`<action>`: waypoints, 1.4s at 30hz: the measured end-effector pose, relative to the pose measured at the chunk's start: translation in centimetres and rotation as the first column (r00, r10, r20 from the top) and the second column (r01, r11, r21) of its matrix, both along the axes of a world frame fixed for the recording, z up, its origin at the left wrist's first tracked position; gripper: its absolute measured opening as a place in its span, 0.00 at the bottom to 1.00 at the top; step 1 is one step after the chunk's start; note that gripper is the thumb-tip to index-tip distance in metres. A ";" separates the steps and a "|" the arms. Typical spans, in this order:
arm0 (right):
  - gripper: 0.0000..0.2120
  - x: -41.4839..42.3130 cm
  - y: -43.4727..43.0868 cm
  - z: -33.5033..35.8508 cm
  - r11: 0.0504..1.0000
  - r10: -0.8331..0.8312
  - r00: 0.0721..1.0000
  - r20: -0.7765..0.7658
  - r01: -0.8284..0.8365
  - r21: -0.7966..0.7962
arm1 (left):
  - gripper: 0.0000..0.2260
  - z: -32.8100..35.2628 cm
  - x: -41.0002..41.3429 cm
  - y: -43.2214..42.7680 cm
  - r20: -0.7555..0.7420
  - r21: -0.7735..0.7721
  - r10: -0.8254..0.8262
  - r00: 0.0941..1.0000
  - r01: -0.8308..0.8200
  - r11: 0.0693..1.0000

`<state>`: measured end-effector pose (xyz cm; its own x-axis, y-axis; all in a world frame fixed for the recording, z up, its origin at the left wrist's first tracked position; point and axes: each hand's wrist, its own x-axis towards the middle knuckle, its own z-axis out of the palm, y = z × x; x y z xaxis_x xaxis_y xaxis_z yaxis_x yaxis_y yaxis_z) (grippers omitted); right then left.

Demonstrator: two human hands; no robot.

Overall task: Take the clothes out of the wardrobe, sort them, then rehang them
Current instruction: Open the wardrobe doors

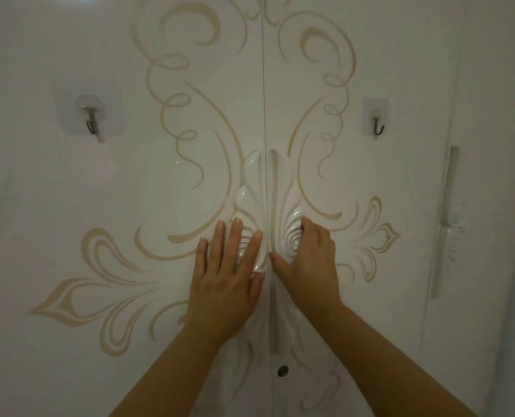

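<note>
Our right hand (308, 263) clasped the door handle (292, 236); our left hand (229, 281) lay flat. Opening, we judged, needed a pull.

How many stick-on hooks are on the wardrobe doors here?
2. The left hook sits on the left door, the right hook on the right door, at about the same height. None appears hidden.
</note>
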<state>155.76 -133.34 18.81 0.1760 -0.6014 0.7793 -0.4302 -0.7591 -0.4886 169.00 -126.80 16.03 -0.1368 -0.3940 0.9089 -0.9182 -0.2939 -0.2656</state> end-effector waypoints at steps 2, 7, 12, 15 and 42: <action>0.37 0.1 0.0 0.2 1.000 -0.023 1.000 -0.015 0.023 0.013 | 0.25 0.0 0.3 -0.2 0.015 -0.020 -0.023 1.000 0.023 1.000; 0.35 -0.1 0.7 0.7 0.997 -0.049 0.998 -0.036 0.051 0.061 | 0.24 -0.3 0.6 -0.3 0.040 -0.090 -0.101 0.994 0.104 0.990; 0.32 -1.9 2.3 0.9 0.995 -0.051 0.999 -0.013 0.052 0.089 | 0.23 -0.1 1.4 -0.4 0.045 -0.070 -0.179 0.983 0.181 0.981; 0.31 -4.3 3.5 0.8 0.988 -0.021 1.000 -0.011 0.022 0.152 | 0.22 0.1 0.8 0.2 -0.042 -0.103 -0.280 0.959 0.274 0.956; 0.20 -33.9 12.6 10.1 0.910 -0.317 0.939 0.132 0.340 -0.237 | 0.25 3.5 -33.4 1.5 -0.576 0.057 -0.771 0.271 0.954 0.293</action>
